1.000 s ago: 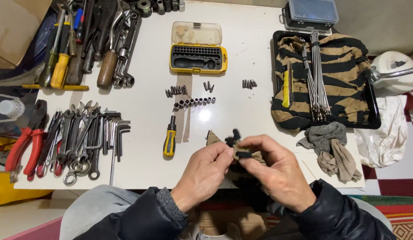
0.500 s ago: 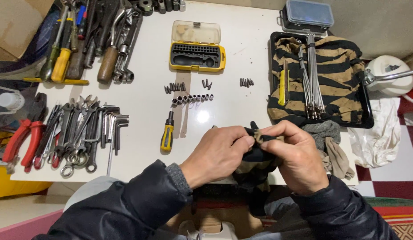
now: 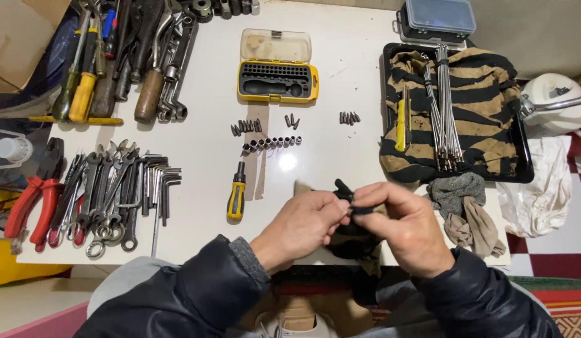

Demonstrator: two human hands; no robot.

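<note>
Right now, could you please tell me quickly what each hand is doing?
Left hand: fingers closed, pinching a small black object.
Right hand: fingers closed on the same black object; what it is cannot be told.

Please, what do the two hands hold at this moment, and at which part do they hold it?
Both the left hand and the right hand pinch a small black object between the fingertips, each grip at one side of it. What the object is cannot be told.

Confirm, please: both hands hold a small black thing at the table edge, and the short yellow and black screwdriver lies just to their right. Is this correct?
Not quite. In the head view the screwdriver lies to the left of the left hand and right hand, not to their right. Both hands do hold a small black thing at the table edge.
</note>
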